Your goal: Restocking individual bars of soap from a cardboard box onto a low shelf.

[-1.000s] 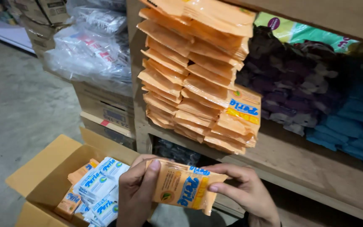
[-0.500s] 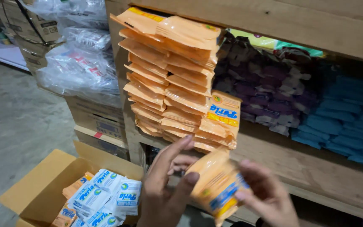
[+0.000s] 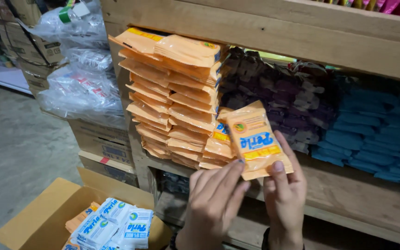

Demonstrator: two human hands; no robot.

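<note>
Open cardboard box [image 3: 38, 217] low left of the orange stack [image 3: 177, 102]. Left hand [image 3: 214, 203] open, fingertips steadying orange packet [image 3: 255, 139]; right hand [image 3: 285, 194] gripping it, just right of stack. Best kept flat, edges squared to stack.

An orange packet [image 3: 255, 139] with a blue and yellow label stood upright before the shelf, pinched at its lower edge. Just behind it, a tall stack of flat orange packets [image 3: 177, 102] filled the shelf's left end, with dark purple packets [image 3: 283, 97] beside them and blue packets [image 3: 376, 134] farther right. Below, an open cardboard box [image 3: 47, 213] held white-and-blue packets [image 3: 112, 227]. Clear plastic-wrapped bundles [image 3: 84, 78] sat on brown cartons [image 3: 103, 143] at left.
</note>
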